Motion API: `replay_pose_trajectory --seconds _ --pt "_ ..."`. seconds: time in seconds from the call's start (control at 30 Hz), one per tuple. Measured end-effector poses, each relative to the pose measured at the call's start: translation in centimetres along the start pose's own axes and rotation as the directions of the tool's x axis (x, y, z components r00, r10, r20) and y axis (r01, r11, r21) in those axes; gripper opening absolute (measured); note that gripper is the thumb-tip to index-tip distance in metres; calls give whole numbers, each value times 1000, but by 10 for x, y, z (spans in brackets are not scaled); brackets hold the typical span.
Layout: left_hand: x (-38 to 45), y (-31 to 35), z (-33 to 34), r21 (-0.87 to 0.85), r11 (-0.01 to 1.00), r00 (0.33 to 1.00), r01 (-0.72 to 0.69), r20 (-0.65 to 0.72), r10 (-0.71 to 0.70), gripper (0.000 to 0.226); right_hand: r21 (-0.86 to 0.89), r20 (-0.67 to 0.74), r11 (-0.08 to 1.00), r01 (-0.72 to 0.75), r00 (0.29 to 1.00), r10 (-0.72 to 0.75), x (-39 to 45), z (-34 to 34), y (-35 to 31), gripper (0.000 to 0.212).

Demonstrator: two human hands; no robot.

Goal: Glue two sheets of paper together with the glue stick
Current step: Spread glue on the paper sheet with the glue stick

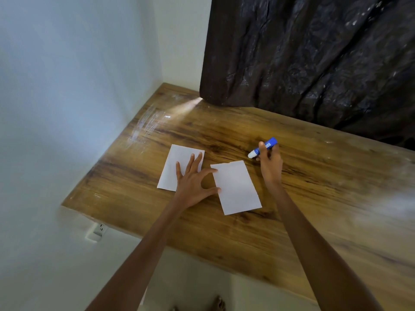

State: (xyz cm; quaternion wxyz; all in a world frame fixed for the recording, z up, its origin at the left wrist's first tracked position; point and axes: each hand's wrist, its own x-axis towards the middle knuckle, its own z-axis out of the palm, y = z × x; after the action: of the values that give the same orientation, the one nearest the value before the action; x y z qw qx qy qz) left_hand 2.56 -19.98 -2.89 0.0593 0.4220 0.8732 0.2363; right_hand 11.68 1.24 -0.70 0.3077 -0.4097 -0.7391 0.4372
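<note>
Head view looks down on a wooden table (247,232) with strong brown grain, pushed into a corner of pale walls (67,86). A dark crinkled sheet of plastic (314,52) hangs behind the table's far edge and drapes onto it, and a streak of light falls on the wood just beside its lower corner. The far left part of the tabletop shows pale scuffs, and a whitish, blurred patch covers the right side. Below the table's left edge a white wall socket (97,231) sits on the wall, and light floor shows beneath. Two white sheets lie flat on the wood, close together but apart. The left hand (193,178) is spread wide, its fingers pressing on the left sheet (177,162) while the thumb touches the near-left edge of the right sheet (238,187). The right hand (270,162) is closed around a blue glue stick (262,148), held tilted above the bare wood just beyond the right sheet, its white end pointing left and down.
</note>
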Motion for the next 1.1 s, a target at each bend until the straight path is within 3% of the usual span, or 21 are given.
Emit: replay_pose_trajectory --seconds 0.07,0.13,0.23,0.37,0.47,1.1 --pt "0 5 -1 -27 1000 997 12 -72 -14 62 0 12 1000 -21 1000 21 -5 -1 5 36" --pt "4 13 -3 55 998 995 -28 -91 33 70 -37 31 999 -20 999 21 -11 -2 11 37" --pt "20 33 1 252 932 964 -261 116 238 83 -93 62 995 22 998 -16 -14 -3 15 36" --pt "40 51 8 233 878 869 -418 384 312 86 -153 83 986 64 995 -52 -9 0 8 35" --pt "43 51 10 197 895 848 -400 450 280 88 -211 105 974 88 992 -67 -5 3 4 33" --pt "39 51 9 112 942 877 -316 415 244 90 -307 141 941 141 985 -101 -12 6 6 31"
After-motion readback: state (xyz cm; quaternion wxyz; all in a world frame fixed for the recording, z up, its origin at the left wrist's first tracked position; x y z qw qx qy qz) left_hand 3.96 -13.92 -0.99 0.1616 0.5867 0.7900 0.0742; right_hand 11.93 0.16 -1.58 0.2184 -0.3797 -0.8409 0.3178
